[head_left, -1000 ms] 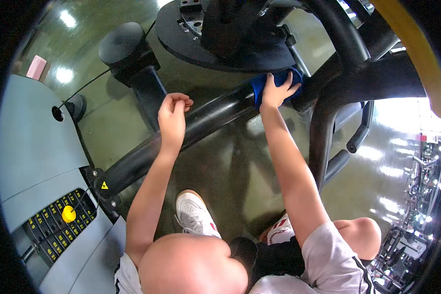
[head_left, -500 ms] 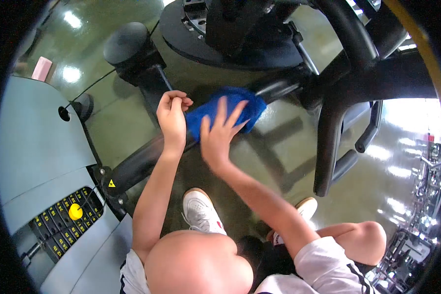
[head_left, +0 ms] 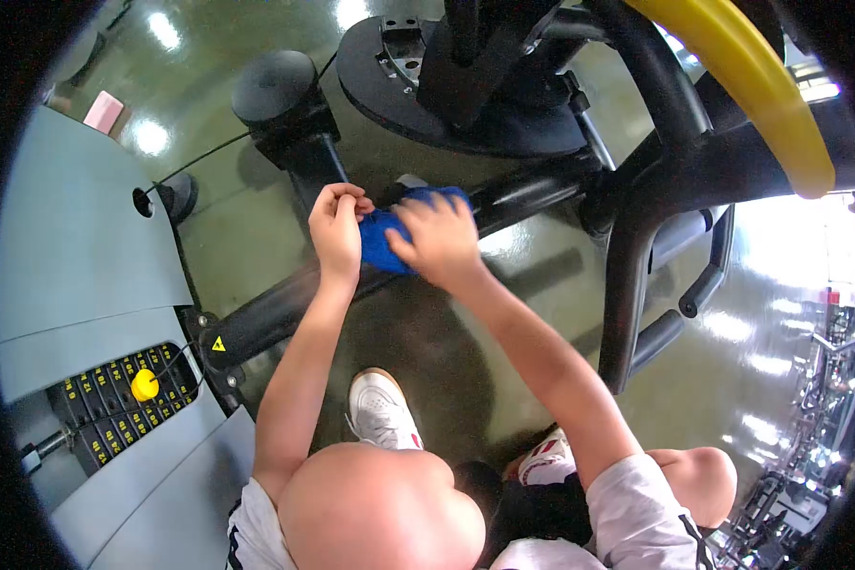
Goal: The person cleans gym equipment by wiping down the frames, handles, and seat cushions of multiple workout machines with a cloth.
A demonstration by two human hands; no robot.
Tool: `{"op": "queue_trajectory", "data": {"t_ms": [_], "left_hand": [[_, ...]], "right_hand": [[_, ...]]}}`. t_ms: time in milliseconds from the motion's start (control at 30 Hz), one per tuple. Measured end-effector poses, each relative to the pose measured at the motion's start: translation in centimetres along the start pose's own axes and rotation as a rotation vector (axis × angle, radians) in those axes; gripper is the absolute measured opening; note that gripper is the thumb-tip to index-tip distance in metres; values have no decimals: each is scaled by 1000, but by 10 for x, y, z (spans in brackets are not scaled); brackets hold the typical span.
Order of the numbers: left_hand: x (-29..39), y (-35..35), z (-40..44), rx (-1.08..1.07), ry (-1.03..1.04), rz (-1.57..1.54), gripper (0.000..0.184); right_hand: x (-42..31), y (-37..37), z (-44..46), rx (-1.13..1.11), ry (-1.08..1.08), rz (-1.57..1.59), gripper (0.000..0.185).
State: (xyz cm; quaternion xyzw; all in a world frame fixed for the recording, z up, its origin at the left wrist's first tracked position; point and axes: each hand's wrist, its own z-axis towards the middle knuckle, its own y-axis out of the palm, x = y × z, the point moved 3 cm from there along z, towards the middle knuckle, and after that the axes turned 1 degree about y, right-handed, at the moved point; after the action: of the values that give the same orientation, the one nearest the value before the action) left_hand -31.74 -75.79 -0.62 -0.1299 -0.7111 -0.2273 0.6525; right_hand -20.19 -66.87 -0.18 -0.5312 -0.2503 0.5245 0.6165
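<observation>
A blue cloth [head_left: 386, 245] is bunched over a thick black beam [head_left: 275, 309] that runs low across the machine. My right hand [head_left: 442, 237] lies on top of the cloth, palm down, its fingers apart and blurred by motion. Close against the cloth's left end, my left hand [head_left: 337, 237] has its fingers curled in. I cannot tell whether they pinch a fold of the cloth. Part of the cloth is hidden under my right hand.
At left stands a grey machine housing [head_left: 95, 228] with a weight stack and yellow pin knob [head_left: 144, 385]. A round black pad [head_left: 275, 85] and black disc [head_left: 370, 104] sit beyond. Black handles [head_left: 627, 285] and a yellow bar [head_left: 760, 76] rise at right.
My right hand has turned and its fingers now reach leftward over the cloth. The cloth's right end has drawn back left along the beam. My left hand stays nearly in place.
</observation>
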Motion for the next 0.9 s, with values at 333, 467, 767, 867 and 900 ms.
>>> {"op": "queue_trajectory", "data": {"t_ms": [333, 467, 767, 867, 900], "left_hand": [[-9, 1, 2, -147, 11, 202, 13], [-1, 32, 4, -370, 100, 650, 28], [-52, 64, 30, -831, -303, 539, 61], [-26, 79, 18, -985, -398, 881, 75], [-35, 75, 22, -923, -382, 1036, 79]], "right_hand": [[59, -14, 0, 137, 241, -89, 28], [42, -16, -12, 250, 177, 109, 18], [28, -74, -28, -260, 376, 616, 20], [15, -134, -45, -350, 382, 673, 20], [13, -147, -51, -396, 345, 699, 20]]}}
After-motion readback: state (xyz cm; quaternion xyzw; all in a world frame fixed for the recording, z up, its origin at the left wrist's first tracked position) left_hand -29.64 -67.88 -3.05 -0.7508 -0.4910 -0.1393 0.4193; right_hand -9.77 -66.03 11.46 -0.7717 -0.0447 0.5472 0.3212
